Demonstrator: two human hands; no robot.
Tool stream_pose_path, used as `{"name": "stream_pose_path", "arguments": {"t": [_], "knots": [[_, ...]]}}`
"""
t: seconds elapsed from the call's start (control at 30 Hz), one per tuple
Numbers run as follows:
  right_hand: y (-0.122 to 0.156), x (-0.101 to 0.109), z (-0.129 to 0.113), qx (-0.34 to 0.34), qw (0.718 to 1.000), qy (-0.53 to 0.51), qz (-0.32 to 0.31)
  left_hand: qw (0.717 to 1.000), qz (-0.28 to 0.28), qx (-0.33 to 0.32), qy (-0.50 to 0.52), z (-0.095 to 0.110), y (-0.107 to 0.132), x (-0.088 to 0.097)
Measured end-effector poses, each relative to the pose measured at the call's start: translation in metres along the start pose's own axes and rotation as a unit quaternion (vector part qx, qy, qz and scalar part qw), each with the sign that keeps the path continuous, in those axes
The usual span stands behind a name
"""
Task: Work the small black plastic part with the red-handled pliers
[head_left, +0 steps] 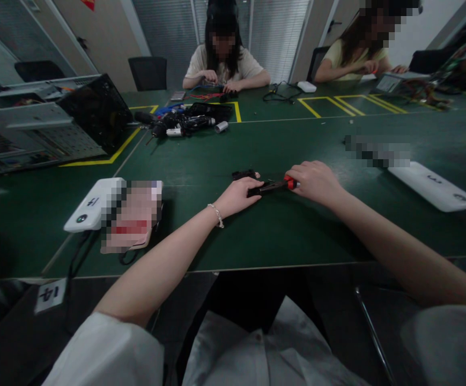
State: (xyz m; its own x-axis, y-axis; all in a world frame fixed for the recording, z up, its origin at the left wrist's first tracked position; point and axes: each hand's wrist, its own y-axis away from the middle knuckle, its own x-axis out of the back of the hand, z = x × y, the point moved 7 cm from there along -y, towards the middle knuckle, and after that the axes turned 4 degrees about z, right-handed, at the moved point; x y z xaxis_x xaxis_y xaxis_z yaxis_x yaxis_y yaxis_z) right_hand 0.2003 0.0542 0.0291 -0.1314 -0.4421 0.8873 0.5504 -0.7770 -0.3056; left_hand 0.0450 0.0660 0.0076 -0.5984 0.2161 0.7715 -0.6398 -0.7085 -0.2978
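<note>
My right hand [315, 181] is wrapped round the red handles of a pair of pliers [275, 186], whose dark long jaws point left. My left hand [238, 194], with a chain bracelet at the wrist, is closed on a small black part [254, 190] at the tips of the jaws. Most of that part is hidden by the fingers, and its kind cannot be made out. Just behind my left hand another small black piece [244, 174] lies on the green table [297, 236].
An open computer case [39, 123] stands at the left. White power banks [96, 203] [434, 185] lie on both sides, a pink phone-like item [134, 214] beside the left one. A power drill [168, 124] and cables lie farther back. Two people [227, 59] [357, 56] work across the table.
</note>
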Motion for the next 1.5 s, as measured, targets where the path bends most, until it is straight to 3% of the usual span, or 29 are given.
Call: {"name": "stream_pose_path", "arguments": {"t": [0.77, 1.5], "knots": [[-0.0001, -0.0033, 0.0008, -0.006, 1.000, -0.010, 0.000, 1.000, 0.007, 0.004, -0.001, -0.0004, -0.0002, 0.0001], [-0.0002, -0.0009, -0.0014, -0.006, 1.000, -0.007, -0.003, 0.999, -0.023, 0.022, 0.005, 0.0046, 0.0009, 0.0023]]}}
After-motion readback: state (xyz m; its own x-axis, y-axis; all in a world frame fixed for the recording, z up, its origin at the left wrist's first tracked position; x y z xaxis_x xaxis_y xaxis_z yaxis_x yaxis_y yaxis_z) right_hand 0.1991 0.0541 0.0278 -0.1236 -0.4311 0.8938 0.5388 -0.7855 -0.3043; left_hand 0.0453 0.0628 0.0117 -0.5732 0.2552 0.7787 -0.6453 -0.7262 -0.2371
